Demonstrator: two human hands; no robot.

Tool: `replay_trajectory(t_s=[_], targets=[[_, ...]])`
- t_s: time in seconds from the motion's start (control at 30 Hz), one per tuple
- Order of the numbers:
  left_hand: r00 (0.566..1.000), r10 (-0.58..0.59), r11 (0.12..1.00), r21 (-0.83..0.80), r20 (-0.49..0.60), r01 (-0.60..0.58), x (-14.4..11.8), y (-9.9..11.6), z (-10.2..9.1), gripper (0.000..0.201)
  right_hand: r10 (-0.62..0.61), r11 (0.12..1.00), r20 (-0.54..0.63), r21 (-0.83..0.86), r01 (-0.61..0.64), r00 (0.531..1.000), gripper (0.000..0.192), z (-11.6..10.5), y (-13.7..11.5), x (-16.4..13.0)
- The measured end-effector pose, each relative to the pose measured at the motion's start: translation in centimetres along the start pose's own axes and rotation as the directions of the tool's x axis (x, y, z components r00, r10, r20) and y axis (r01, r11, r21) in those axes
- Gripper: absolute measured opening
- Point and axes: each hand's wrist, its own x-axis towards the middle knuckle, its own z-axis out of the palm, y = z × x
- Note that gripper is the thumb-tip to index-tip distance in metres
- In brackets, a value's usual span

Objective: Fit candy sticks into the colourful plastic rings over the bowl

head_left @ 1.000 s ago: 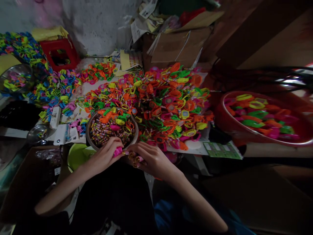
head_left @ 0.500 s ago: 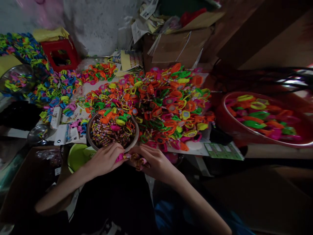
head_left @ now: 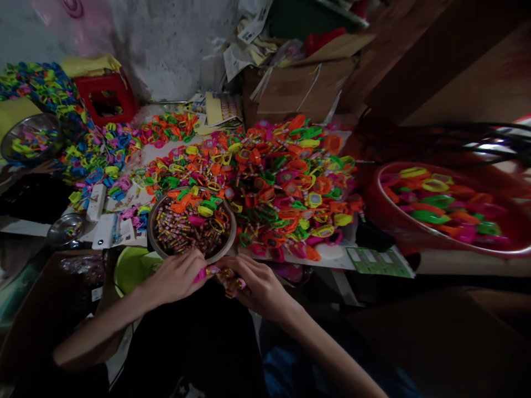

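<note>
Fingers of our left hand (head_left: 176, 276) pinch a pink toy piece (head_left: 202, 272) just below the metal bowl (head_left: 154, 243) of small sticks; our right hand (head_left: 253, 283) grips a few sticks (head_left: 230, 283) (dimly lit) against it, at the table (head_left: 332, 255) edge.

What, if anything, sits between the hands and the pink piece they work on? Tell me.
Nothing visible: the left hand and right hand both close directly on the pink piece, just below the metal bowl.
</note>
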Motion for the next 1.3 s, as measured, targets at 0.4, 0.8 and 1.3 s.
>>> replay_trajectory(t_s=[0.4,0.8,1.3], targets=[[0.877,-0.146,0.836,-0.417,0.458,0.357,-0.5,-2.7,1.2,0.028,0.382,0.924,0.431,-0.178,-0.338,0.817,0.019,1.0,2.2,0.2],[0.802,-0.571,0.805,-0.07,0.175,0.589,0.3,-18.9,8.3,0.028,0.449,0.88,-0.524,0.12,-0.459,0.723,0.019,-9.9,10.4,-0.4],[0.852,-0.481,0.876,0.143,0.208,0.46,0.9,-16.6,8.4,0.025,0.73,0.553,0.108,0.487,-0.675,0.675,0.046,-0.3,9.4,-1.7]])
